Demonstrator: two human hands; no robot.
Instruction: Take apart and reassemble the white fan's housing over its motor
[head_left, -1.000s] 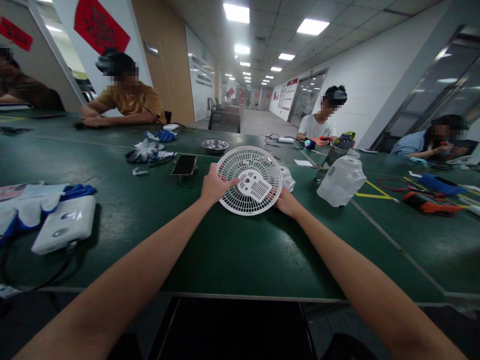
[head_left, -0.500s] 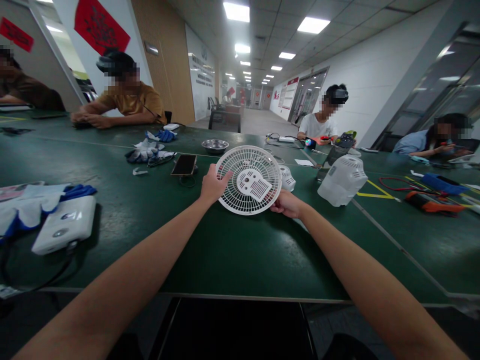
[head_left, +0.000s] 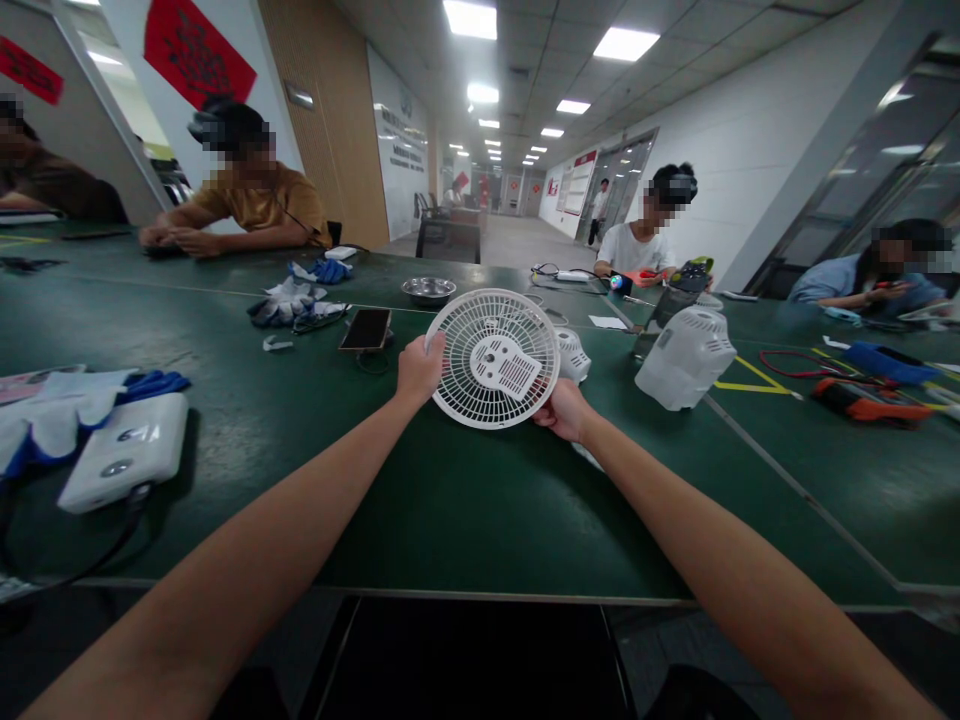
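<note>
A round white fan grille (head_left: 461,385) with a slotted center plate is held up over the green table (head_left: 480,510). My left hand (head_left: 420,370) grips its left rim, fingers closed, with the fingertips behind the edge. At the lower right rim, my right hand (head_left: 564,408) is closed on the grille, its fingers partly hidden. Just behind the grille's right side is a white vented fan part (head_left: 574,356). A pale object lies partly hidden under my right wrist.
Farther right are a translucent white container (head_left: 684,362) and an orange meter (head_left: 870,402). Behind the grille sits a metal bowl (head_left: 428,291); a phone (head_left: 367,329), gloves (head_left: 289,303) and a white box (head_left: 127,450) are leftward. People sit across the table.
My left thumb has drawn back from the grille's face to its left rim. The grille and both hands have shifted very slightly left.
</note>
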